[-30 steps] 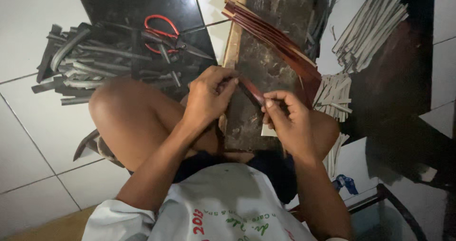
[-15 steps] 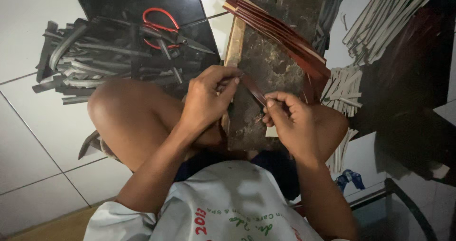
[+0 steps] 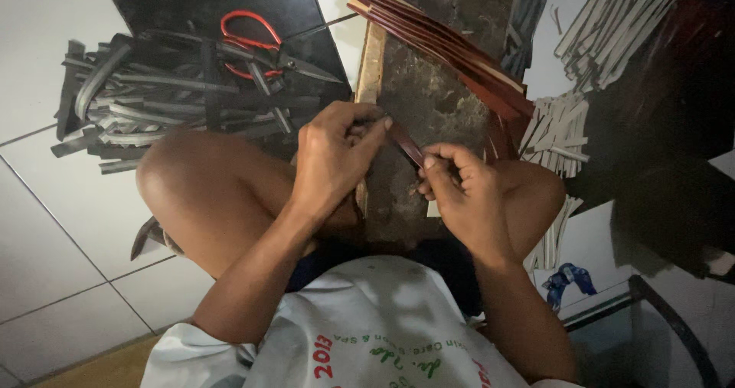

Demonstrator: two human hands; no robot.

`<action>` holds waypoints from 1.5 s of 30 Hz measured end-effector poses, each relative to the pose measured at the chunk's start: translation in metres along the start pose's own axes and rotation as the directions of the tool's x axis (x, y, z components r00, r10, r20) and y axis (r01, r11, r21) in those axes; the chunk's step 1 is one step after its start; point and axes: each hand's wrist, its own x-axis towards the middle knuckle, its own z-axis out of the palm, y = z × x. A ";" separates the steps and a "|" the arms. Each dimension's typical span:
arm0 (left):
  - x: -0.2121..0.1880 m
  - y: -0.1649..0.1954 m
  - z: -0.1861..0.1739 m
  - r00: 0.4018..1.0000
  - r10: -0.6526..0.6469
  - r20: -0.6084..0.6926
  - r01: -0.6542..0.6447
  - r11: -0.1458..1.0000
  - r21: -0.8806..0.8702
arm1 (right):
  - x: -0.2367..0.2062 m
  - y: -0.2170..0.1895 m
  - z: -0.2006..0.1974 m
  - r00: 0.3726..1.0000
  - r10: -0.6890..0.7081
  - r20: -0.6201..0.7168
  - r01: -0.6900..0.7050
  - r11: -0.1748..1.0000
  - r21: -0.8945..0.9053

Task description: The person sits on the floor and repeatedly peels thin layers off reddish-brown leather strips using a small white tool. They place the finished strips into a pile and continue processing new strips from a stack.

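You wear a white shirt that fills the bottom centre of the frame, printed with red numerals at lower centre and curving green lettering to their right. Its short sleeves end near the bottom edge, so both your forearms are bare. Dark shorts show just above the shirt. Your knees, at middle left and middle right, are uncovered.

Red-handled scissors lie on dark strips (a loose heap); pale strips opposite.
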 end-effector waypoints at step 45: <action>0.024 -0.009 -0.036 0.762 0.457 0.459 -0.557 0.824 0.104 | -0.006 -0.019 0.005 0.981 -0.191 -0.037 0.162 0.906 -0.392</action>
